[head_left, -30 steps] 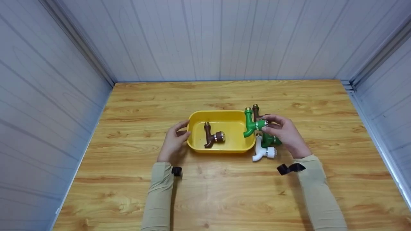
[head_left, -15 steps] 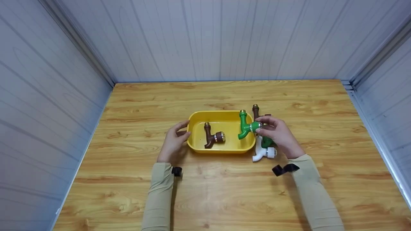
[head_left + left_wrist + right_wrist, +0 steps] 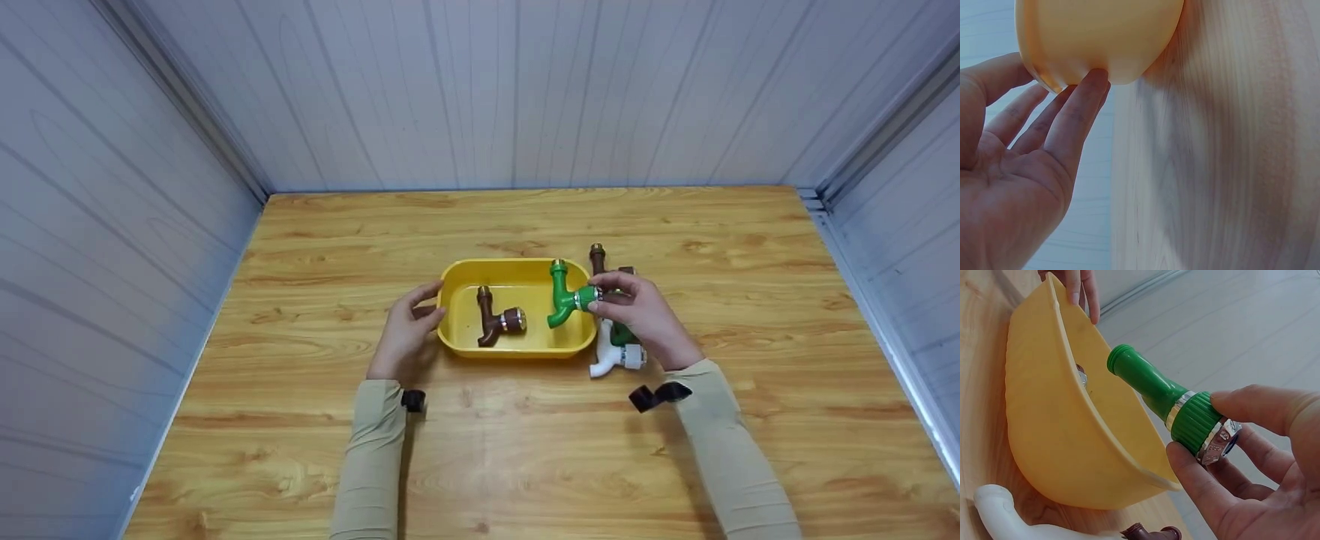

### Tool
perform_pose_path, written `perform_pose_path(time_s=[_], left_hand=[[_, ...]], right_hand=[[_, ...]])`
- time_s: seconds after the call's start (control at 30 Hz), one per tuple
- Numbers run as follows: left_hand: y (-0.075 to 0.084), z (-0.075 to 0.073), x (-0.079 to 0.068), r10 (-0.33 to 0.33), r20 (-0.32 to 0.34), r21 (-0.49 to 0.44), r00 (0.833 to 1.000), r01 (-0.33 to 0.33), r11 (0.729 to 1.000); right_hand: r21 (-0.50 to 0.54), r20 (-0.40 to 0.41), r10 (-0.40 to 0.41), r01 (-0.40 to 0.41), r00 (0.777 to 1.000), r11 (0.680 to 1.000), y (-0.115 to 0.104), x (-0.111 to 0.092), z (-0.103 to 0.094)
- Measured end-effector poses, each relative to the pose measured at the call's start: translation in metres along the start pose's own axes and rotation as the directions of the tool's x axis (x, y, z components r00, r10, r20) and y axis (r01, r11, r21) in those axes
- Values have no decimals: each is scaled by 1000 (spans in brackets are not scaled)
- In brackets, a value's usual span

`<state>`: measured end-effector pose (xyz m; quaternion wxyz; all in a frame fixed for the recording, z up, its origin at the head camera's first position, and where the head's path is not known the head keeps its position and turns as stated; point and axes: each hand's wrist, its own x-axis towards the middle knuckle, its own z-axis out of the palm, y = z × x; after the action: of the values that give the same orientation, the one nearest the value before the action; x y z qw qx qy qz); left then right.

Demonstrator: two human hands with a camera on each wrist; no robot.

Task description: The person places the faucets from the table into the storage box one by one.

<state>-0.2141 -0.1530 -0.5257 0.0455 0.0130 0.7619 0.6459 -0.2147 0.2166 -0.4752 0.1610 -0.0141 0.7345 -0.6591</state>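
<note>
My right hand pinches a green tap by its ribbed knob, between thumb and fingers. The tap is over the right end of a yellow plastic tub, its spout pointing toward the front left in the head view. Inside the tub lies a brown tap. At the tub's left end, my left hand holds the rim; in the left wrist view its fingers press the tub's outer wall. The right wrist view shows fingertips over the inside of the far rim.
Just right of the tub lie a white tap, another brown tap and a dark green tap, the last two partly hidden by my right hand. Pale panel walls border the wooden table at the back and sides.
My right hand has moved left and slightly nearer with the green tap, from the tub's right edge to over its inside. The left hand and the tub have stayed in place.
</note>
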Motion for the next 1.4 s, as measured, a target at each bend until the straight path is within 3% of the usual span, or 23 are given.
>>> perform_pose_path(time_s=[0.43, 1.13, 1.4], left_hand=[[2, -1, 0, 12, 11, 13, 1000, -12, 1000], [1, -1, -1, -7, -3, -26, 1000, 6, 1000], [1, 0, 0, 0, -1, -26, 1000, 0, 1000]], right_hand=[[-23, 31, -47, 48, 998, 999, 0, 3, 5], [-99, 34, 6, -3, 999, 995, -4, 9, 20], [-115, 53, -26, 32, 998, 993, -1, 10, 24]])
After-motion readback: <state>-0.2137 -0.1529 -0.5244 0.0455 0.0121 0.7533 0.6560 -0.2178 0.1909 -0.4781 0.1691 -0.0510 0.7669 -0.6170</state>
